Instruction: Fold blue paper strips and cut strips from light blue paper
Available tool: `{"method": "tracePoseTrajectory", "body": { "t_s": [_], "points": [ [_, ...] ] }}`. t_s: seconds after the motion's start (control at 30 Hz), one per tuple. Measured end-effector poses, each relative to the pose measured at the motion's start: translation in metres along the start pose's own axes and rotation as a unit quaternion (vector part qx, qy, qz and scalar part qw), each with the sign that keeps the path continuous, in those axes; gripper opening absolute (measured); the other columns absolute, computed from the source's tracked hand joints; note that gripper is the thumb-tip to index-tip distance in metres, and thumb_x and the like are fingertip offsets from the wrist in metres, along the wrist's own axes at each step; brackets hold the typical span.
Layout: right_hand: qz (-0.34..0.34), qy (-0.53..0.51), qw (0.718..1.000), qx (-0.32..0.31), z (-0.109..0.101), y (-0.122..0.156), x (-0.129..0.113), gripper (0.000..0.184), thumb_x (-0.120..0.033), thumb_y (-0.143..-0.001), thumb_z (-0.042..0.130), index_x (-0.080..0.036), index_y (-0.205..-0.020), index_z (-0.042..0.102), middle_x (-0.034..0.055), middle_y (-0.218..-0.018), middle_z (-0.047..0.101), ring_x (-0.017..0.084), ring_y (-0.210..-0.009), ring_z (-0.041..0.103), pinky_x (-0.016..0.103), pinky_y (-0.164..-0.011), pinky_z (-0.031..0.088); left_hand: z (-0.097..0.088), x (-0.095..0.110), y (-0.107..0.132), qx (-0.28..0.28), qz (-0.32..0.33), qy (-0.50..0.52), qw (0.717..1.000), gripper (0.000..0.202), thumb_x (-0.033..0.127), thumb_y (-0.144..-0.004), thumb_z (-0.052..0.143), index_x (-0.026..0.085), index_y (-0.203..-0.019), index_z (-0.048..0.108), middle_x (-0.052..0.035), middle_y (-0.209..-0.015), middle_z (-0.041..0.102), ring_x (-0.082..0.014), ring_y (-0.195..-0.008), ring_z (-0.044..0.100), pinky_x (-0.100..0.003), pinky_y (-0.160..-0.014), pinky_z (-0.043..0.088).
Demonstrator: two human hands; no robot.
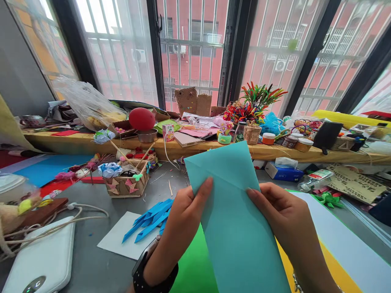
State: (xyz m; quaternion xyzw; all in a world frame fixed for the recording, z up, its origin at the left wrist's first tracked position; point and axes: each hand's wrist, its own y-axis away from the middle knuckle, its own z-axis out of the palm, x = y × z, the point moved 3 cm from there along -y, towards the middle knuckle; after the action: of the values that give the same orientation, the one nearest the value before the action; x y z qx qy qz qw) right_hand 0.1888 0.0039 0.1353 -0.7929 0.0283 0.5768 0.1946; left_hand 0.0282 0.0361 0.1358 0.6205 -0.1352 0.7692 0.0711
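Observation:
A long sheet of teal paper (232,228) is held up in front of me, with a crease running across its upper part. My left hand (189,211) pinches its left edge, thumb on the front face and fingers behind. On the opposite edge, my right hand (284,211) grips it the same way, thumb near the crease. Below it lie a green sheet (192,260) and a yellow sheet (285,260). Left of my left hand, several folded blue paper strips (152,219) rest on a white sheet of paper (117,234).
A decorated cardboard basket (125,187) stands at the back left, with a white padded case (45,252) and cords nearer. A blue tissue box (284,171) and a plastic bottle (316,180) are at the right. The cluttered window ledge (171,149) holds a red balloon (141,119) and jars.

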Motion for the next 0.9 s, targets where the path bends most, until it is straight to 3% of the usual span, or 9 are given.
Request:
{"method": "tracePoseTrajectory", "body": {
  "t_s": [0.23, 0.37, 0.5, 0.6, 0.73, 0.9],
  "points": [
    [0.077, -0.145, 0.975, -0.149, 0.016, 0.001, -0.003, 0.031, -0.042, -0.061, 0.065, -0.017, -0.079, 0.063, 0.0046, -0.072, 0.067, 0.021, -0.065, 0.063, 0.027, -0.052, 0.051, -0.007, -0.005, -0.005, 0.060, -0.004, 0.089, 0.994, 0.027, 0.039, -0.075, 0.056, 0.014, -0.083, 0.066, -0.0014, -0.060, 0.066, -0.0137, -0.049, 0.058, -0.021, -0.042, 0.044],
    [0.124, -0.165, 0.963, -0.170, 0.016, -0.001, 0.003, 0.029, -0.040, -0.061, 0.067, -0.017, -0.077, 0.063, 0.0043, -0.070, 0.068, 0.021, -0.064, 0.064, 0.028, -0.052, 0.052, -0.009, -0.005, -0.007, 0.070, -0.006, 0.094, 0.993, 0.025, 0.037, -0.073, 0.059, 0.014, -0.079, 0.066, -0.0006, -0.059, 0.066, -0.0118, -0.046, 0.057, -0.019, -0.042, 0.044],
    [0.129, -0.161, 0.961, -0.185, 0.016, -0.004, 0.009, 0.028, -0.040, -0.061, 0.067, -0.017, -0.075, 0.062, 0.0034, -0.068, 0.067, 0.021, -0.063, 0.064, 0.029, -0.054, 0.052, -0.009, -0.005, -0.008, 0.071, -0.004, 0.092, 0.993, 0.023, 0.037, -0.073, 0.059, 0.015, -0.072, 0.066, 0.0008, -0.056, 0.065, -0.0093, -0.043, 0.053, -0.017, -0.040, 0.041],
    [0.122, -0.156, 0.966, -0.165, 0.014, -0.006, 0.011, 0.032, -0.042, -0.061, 0.068, -0.017, -0.081, 0.063, 0.0038, -0.069, 0.068, 0.022, -0.063, 0.064, 0.030, -0.053, 0.052, -0.009, -0.005, -0.011, 0.055, -0.002, 0.070, 0.996, 0.025, 0.038, -0.074, 0.057, 0.015, -0.073, 0.066, 0.0007, -0.059, 0.065, -0.0095, -0.046, 0.055, -0.018, -0.044, 0.043],
    [0.094, -0.150, 0.979, -0.098, 0.005, -0.010, 0.013, 0.031, -0.040, -0.063, 0.067, -0.018, -0.085, 0.063, 0.0040, -0.076, 0.069, 0.021, -0.065, 0.064, 0.028, -0.053, 0.052, -0.007, -0.004, -0.014, -0.015, -0.010, 0.023, 1.000, 0.020, 0.034, -0.071, 0.061, 0.016, -0.078, 0.064, 0.0004, -0.066, 0.065, -0.0112, -0.056, 0.058, -0.022, -0.057, 0.048],
    [0.081, -0.144, 0.986, -0.029, -0.004, -0.012, 0.015, 0.030, -0.039, -0.064, 0.067, -0.019, -0.085, 0.063, 0.0044, -0.077, 0.069, 0.022, -0.066, 0.064, 0.030, -0.054, 0.053, -0.005, -0.003, -0.014, -0.031, -0.001, -0.073, 0.997, 0.014, 0.028, -0.067, 0.064, 0.014, -0.064, 0.062, 0.0011, -0.058, 0.061, -0.0094, -0.054, 0.055, -0.017, -0.052, 0.046]
  ]
}}
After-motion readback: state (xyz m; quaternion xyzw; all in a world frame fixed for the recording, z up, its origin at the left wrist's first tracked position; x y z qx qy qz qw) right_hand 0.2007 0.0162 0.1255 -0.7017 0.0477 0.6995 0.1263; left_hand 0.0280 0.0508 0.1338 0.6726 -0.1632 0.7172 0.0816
